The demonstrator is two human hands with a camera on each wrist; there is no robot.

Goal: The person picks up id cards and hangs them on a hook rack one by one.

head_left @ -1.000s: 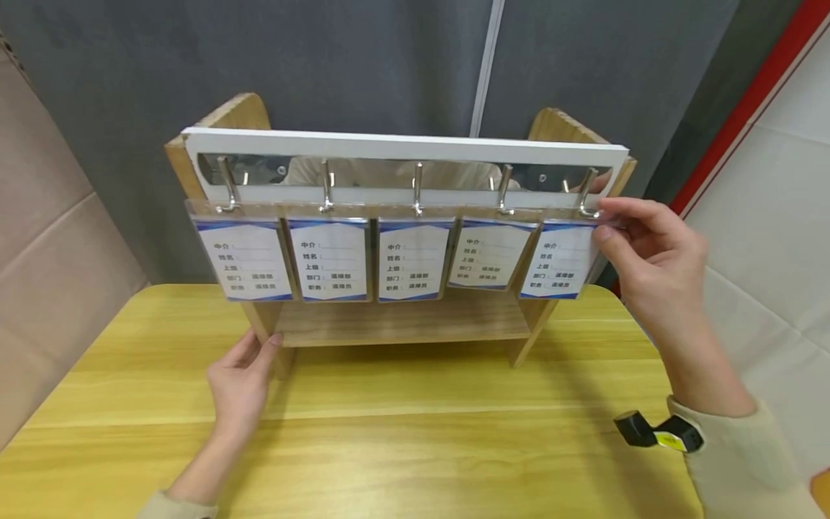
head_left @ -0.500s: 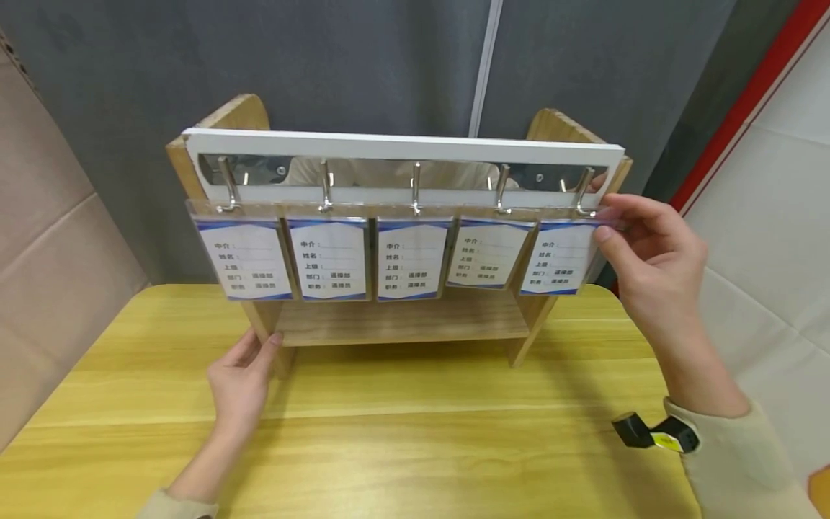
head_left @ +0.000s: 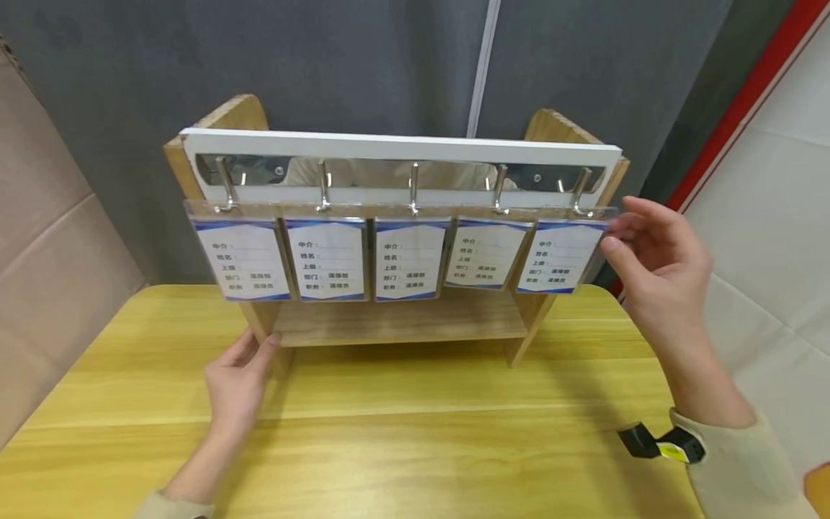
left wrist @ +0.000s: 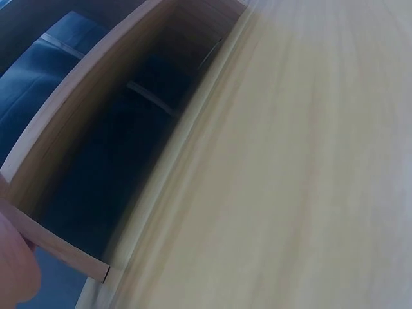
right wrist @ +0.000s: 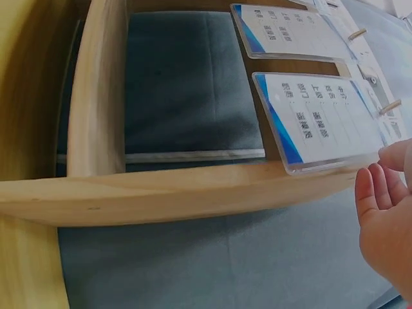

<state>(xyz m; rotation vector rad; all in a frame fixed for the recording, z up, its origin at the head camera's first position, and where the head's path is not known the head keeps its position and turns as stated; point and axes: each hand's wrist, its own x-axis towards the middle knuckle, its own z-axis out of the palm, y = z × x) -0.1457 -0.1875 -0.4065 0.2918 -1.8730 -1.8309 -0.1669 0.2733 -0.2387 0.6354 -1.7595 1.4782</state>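
Observation:
Several clear badge holders hang in a row from metal hooks on a small wooden shelf rack. Each shows a white card with blue edging. My right hand is at the edge of the rightmost badge holder, thumb and index finger spread apart. In the right wrist view, that badge holder hangs from its hook just beside the fingertips. My left hand grips the rack's left leg low down, thumb in front. Only a blurred bit of that hand shows in the left wrist view, by the wooden side panel.
The rack stands on a yellow wood-grain table. A white rail with a mirror-like hook plate spans its top. Behind is a dark grey wall; pale panels stand close on the right.
My right thumb and index finger have parted and drawn slightly right, off the rightmost badge holder's edge. The rack appears shifted slightly left. My left hand keeps its grip.

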